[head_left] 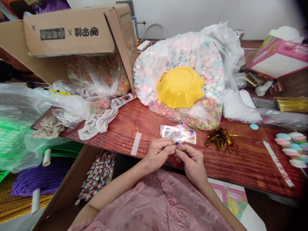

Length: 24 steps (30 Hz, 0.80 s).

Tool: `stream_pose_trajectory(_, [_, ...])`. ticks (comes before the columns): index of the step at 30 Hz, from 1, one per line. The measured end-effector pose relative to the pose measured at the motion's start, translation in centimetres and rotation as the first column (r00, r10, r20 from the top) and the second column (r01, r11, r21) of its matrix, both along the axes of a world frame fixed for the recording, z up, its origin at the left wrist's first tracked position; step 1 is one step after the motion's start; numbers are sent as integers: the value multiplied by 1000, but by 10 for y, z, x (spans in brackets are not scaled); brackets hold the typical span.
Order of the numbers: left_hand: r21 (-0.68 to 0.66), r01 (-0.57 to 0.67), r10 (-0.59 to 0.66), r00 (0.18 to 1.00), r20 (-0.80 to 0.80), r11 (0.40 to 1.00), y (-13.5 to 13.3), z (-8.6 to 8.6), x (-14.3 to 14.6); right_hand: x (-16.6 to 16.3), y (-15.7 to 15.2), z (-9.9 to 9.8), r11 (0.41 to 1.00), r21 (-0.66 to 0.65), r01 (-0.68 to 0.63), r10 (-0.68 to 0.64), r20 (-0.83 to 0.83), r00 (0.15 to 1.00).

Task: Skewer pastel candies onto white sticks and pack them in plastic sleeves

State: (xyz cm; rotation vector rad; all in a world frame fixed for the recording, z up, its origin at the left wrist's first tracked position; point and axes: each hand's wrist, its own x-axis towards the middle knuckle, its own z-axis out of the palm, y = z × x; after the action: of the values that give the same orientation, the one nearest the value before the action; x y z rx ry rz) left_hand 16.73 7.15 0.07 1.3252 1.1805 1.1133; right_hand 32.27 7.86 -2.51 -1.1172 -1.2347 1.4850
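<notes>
My left hand [158, 153] and my right hand [191, 162] meet at the near edge of the wooden table [240, 160]. Both pinch a small clear packet with a printed card [178, 134] and a thin gold twist tie [172, 141] at its neck. The fingertips of both hands are pressed together on the packet's end. A heap of loose gold twist ties [220, 140] lies just right of the hands.
A big clear bag of pastel candies [183, 51] with a yellow bowl [180, 86] on it lies behind. An open cardboard box [72, 32] holds another candy bag. A box of finished candy sticks [97, 176] sits lower left. Pastel candies [292, 149] and a pink box [279, 57] are at right.
</notes>
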Motion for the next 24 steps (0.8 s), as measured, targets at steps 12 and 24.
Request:
stream_pose_trajectory(12, [-245, 395, -388, 918, 79, 885, 14, 14, -17, 24, 17, 18, 747, 562, -356, 117, 416, 902])
stream_pose_trajectory(24, [-591, 720, -541, 680, 495, 364, 19, -3, -24, 29, 24, 40, -129, 691, -711, 127, 723, 679])
